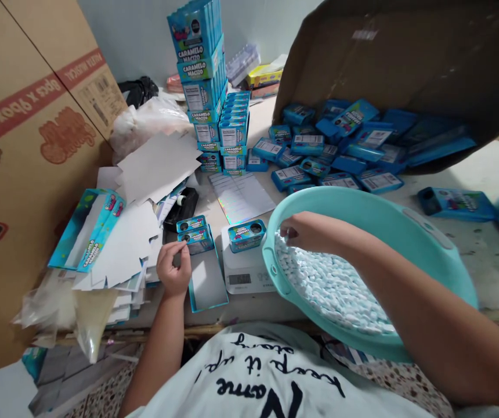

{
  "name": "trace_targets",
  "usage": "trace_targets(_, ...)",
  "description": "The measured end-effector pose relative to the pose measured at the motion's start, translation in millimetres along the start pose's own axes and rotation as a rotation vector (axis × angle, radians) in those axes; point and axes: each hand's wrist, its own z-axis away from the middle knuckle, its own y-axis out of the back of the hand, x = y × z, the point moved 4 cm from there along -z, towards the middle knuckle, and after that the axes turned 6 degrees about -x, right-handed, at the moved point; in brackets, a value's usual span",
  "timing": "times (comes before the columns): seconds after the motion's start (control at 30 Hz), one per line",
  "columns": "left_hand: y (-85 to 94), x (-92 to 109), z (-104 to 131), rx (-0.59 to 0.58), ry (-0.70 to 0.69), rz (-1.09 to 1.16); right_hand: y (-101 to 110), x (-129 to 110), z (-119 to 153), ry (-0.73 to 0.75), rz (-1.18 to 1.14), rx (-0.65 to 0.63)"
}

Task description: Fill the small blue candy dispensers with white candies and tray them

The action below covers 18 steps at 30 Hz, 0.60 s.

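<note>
My right hand [304,230] reaches inside a turquoise tub [443,278], its fingers curled just over small white-and-pale-blue wrapped candies [330,284]. Whether candies are between those fingers is hidden. My left hand [174,268] is loosely closed beside a shallow blue-edged carton tray [208,281], fingertips close to a small blue candy box [196,238]. Another small box [191,223] stands behind it in the tray. On a white digital scale [249,283] sits a blue "Caramelo Macizo" box [246,235] with a dark round window.
Filled display cartons [203,93] are stacked tall at the back. Many blue boxes [306,143] spill from a large cardboard box [389,46]. Flat white cardboard pieces [158,165] pile up at left, beside a big brown carton [18,145]. A lined paper [243,196] lies behind the scale.
</note>
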Motion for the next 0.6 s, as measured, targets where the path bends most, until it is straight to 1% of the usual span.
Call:
trace_targets(0.1, 0.0, -0.5, -0.2, 0.000, 0.006, 0.001, 9.6, 3.7, 8.3, 0.037, -0.049, 0.063)
trace_targets(0.2, -0.1, 0.5, -0.4, 0.003, 0.001, 0.010, 21.7, 0.6, 21.8, 0.127, -0.181, 0.122)
trace_targets(0.3, -0.3, 1.5, -0.6, 0.004, 0.001, 0.021, 32.5, -8.4, 33.7, 0.229, -0.351, 0.185)
trace_targets(0.4, -0.2, 2.2, -0.9, 0.007, -0.002, 0.037, 39.9, -21.8, 39.4, 0.314, -0.450, 0.260)
trace_targets(0.47, 0.0, 2.3, -1.0, 0.008, -0.005, 0.049, 41.1, -31.8, 38.5, 0.359, -0.489, 0.268)
trace_targets(0.6, 0.0, 1.5, -1.0, -0.002, 0.005, 0.061, 35.1, -45.9, 28.2, 0.406, -0.560, 0.199)
